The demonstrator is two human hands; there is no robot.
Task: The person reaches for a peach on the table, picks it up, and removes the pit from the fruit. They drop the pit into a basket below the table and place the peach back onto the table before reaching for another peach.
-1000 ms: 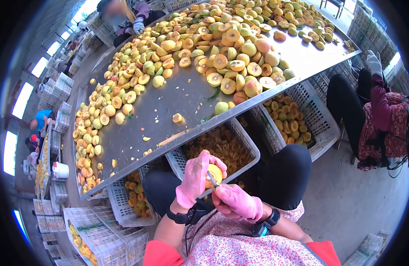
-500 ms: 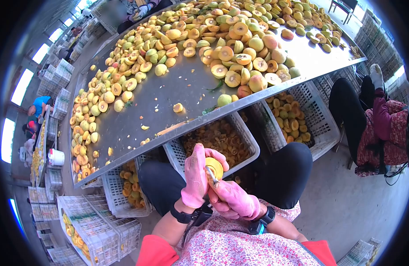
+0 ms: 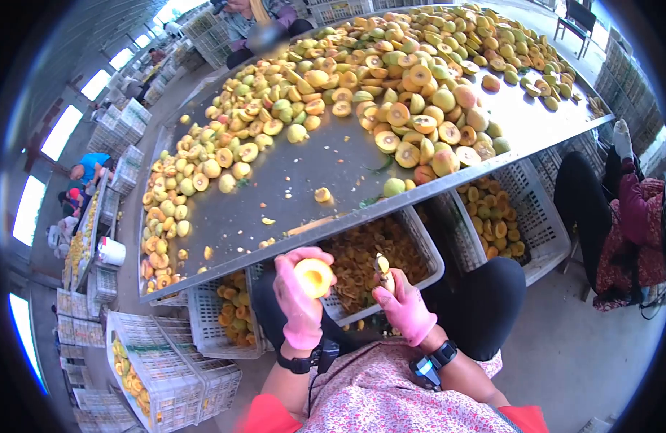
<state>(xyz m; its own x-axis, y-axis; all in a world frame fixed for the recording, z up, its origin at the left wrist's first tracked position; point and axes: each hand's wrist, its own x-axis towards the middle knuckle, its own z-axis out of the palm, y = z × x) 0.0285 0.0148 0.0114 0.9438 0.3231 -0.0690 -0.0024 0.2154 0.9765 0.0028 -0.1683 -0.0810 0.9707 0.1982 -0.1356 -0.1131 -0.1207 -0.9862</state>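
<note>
My left hand (image 3: pixel 297 307), in a pink glove, is wrapped round a yellow peach half (image 3: pixel 314 278), its hollowed cut face turned up. To the right, my right hand (image 3: pixel 407 312), in a matching glove, grips a small pitting tool (image 3: pixel 383 265) that points upward. A bit of yellow flesh or pit clings to its metal tip; most of the handle is hidden by the fingers. Both hands are apart, above my lap and near the white crate (image 3: pixel 434 270) of peach scraps (image 3: pixel 380 252).
A metal table (image 3: pixel 275 195) carries a large heap of cut peaches (image 3: pixel 391 79). Crates of peach halves (image 3: pixel 492 216) stand beneath its edge, and stacked crates (image 3: pixel 167 368) are at the left. A seated person (image 3: pixel 629 224) is at the right; another person's hands (image 3: pixel 286 14) show across the table.
My hands have separated: the left moved slightly left with the peach half, the right moved right with the tool, drawn out of the fruit. The view has shifted.
</note>
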